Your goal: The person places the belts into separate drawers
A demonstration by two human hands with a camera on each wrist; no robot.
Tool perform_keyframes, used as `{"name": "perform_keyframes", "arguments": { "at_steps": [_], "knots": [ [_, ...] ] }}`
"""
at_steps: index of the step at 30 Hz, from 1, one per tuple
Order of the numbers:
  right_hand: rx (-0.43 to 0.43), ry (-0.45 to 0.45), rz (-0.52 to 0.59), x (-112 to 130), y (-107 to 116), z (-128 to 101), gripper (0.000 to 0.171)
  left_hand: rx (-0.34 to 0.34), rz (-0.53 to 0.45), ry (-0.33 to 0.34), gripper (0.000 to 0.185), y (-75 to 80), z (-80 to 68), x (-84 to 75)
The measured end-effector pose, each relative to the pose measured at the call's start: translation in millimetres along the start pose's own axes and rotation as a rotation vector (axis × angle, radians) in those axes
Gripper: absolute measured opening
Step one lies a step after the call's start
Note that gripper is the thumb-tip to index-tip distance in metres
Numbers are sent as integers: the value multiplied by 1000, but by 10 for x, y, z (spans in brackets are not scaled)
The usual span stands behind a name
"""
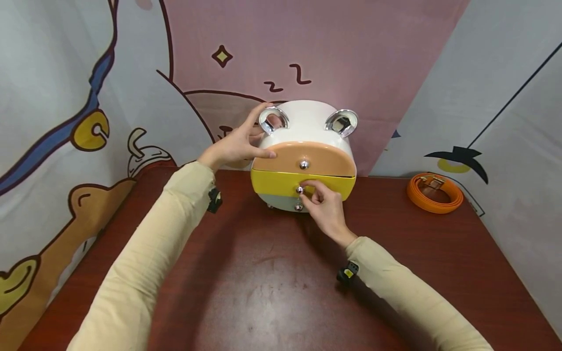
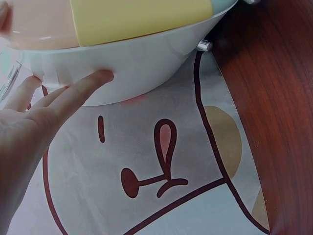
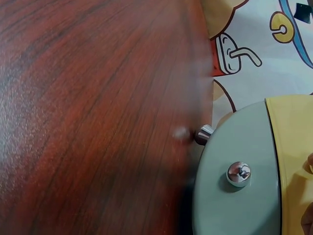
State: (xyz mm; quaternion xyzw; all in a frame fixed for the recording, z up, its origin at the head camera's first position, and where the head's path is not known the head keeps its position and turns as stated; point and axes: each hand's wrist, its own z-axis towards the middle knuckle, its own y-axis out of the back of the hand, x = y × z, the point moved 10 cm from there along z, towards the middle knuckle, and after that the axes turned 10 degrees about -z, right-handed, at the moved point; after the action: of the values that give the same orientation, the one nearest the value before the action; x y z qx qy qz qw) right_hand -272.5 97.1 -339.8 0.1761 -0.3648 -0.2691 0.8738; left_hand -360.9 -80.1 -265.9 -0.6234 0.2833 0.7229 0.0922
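A small white drawer cabinet [image 1: 307, 119] with two chrome ring ears stands against the backdrop. Its fronts are an orange top drawer [image 1: 281, 163], a yellow middle drawer [image 1: 268, 181] and a pale green bottom drawer [image 3: 234, 210], each with a round chrome knob. A thin dark line shows along the yellow drawer's upper right edge. My right hand [image 1: 327, 209] pinches the yellow drawer's knob [image 1: 300, 189] between thumb and fingers. My left hand [image 1: 237, 144] steadies the cabinet, thumb on the orange front; in the left wrist view its fairly straight fingers [image 2: 83, 93] touch the white side.
A coiled orange belt [image 1: 434, 207] lies at the back right of the brown wooden table [image 1: 263, 282]. Cartoon-printed cloth [image 1: 329, 48] hangs close behind and along both sides. The cabinet rests on short chrome feet [image 2: 204, 45].
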Motion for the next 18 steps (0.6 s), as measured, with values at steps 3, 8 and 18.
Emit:
{"name": "perform_keyframes", "arguments": {
  "at_steps": [3, 8, 18],
  "knots": [
    [-3, 10, -10, 6, 2, -2, 24, 3, -14, 1, 108, -7, -5, 2],
    [-9, 26, -20, 11, 1, -4, 24, -3, 18, 1, 109, 3, -8, 4],
    [-16, 58, -65, 18, 9, -7, 27, -14, 75, 10, 111, 24, -14, 5]
  ]
}}
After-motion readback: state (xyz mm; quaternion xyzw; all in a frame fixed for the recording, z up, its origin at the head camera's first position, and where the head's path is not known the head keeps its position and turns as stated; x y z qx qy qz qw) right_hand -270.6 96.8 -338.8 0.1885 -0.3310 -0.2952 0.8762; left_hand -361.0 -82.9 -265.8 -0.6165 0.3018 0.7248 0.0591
